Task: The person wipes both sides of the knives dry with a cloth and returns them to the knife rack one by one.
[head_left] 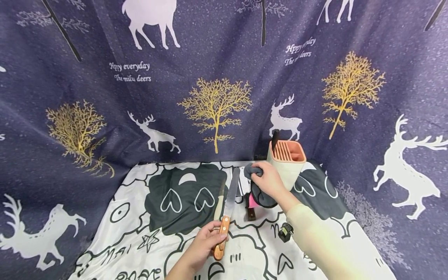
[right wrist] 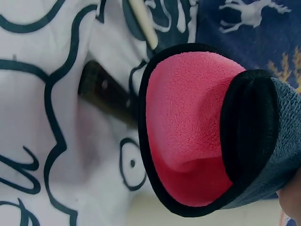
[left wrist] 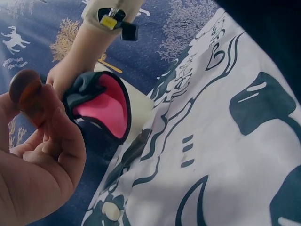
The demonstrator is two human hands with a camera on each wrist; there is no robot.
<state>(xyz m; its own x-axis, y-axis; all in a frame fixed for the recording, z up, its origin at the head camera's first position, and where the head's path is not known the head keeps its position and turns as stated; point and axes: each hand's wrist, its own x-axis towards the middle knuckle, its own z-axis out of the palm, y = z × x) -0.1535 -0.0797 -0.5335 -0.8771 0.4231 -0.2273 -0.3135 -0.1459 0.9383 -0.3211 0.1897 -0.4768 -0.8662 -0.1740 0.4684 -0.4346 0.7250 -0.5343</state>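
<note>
In the head view my left hand [head_left: 203,243] grips the wooden handle of a long kitchen knife [head_left: 231,198], its blade pointing away from me. The butt of that handle [left wrist: 26,89] shows between the fingers in the left wrist view. My right hand [head_left: 270,181] pinches a folded cleaning cloth [head_left: 261,196], grey outside and pink inside with black edging. In the right wrist view the pink side of the cloth [right wrist: 188,108] hangs open. Beneath it lies a knife with a dark riveted handle [right wrist: 106,89], its far part hidden by the cloth.
A cream knife block [head_left: 287,173] with an orange slotted top stands behind my right hand, a black-handled knife [head_left: 275,138] in it. A cream-handled knife [head_left: 219,206] lies just left of the held blade. A patterned curtain [head_left: 217,58] hangs behind the table.
</note>
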